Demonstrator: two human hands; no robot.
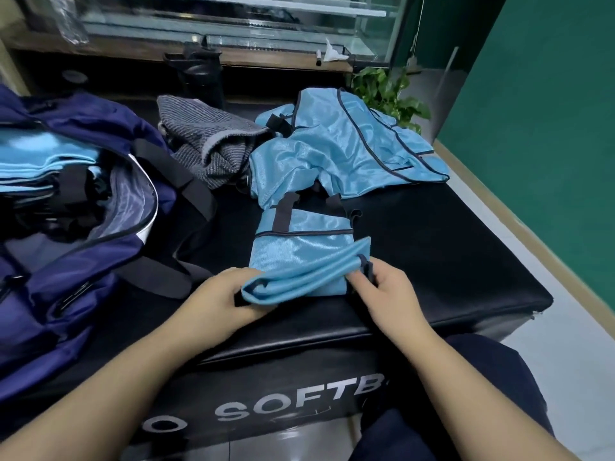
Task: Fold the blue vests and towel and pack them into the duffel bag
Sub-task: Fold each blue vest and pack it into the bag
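We pinch the shiny light-blue mesh vest (301, 252) at its near edge, left hand (226, 299) and right hand (382, 282) gripping opposite ends, its length running away from us.

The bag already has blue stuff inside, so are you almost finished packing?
Partly. Some folded blue vests already lie in the open duffel bag. The left hand and right hand both grip another vest, mid-fold on the black bench. At least one unfolded vest and the crumpled grey towel wait behind it, not yet folded or packed.
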